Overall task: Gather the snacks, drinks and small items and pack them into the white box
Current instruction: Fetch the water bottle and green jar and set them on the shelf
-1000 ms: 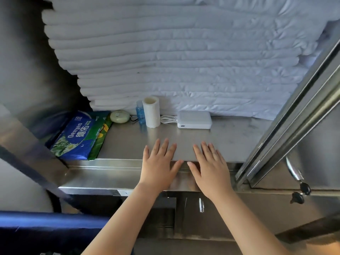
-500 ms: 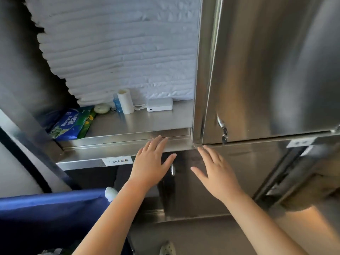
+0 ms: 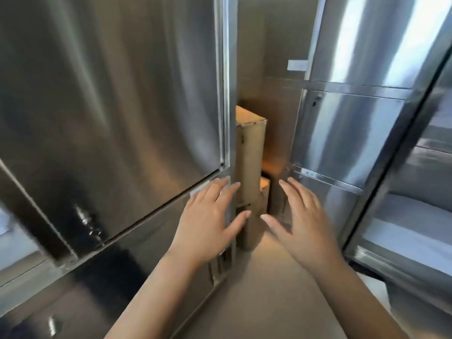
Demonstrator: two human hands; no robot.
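My left hand (image 3: 208,218) is open, fingers spread, held in front of the corner of a stainless steel cabinet (image 3: 110,106). To its right, my right hand (image 3: 302,221) is open too, palm down, holding nothing. Between and beyond them a tall brown cardboard box (image 3: 249,152) stands upright in the gap between the cabinets. No white box, snacks or drinks appear in this view. The picture is blurred by motion.
A second steel cabinet (image 3: 342,133) with closed doors stands at the right, and past it open shelves with white linen (image 3: 403,236). A lock with keys (image 3: 88,221) hangs on the left cabinet door. Beige floor (image 3: 264,289) runs between the cabinets.
The view has swung right, away from the open shelf with the tissue pack, roll and charger, which are out of sight. Both hands left the shelf edge and now hover before the cardboard box.
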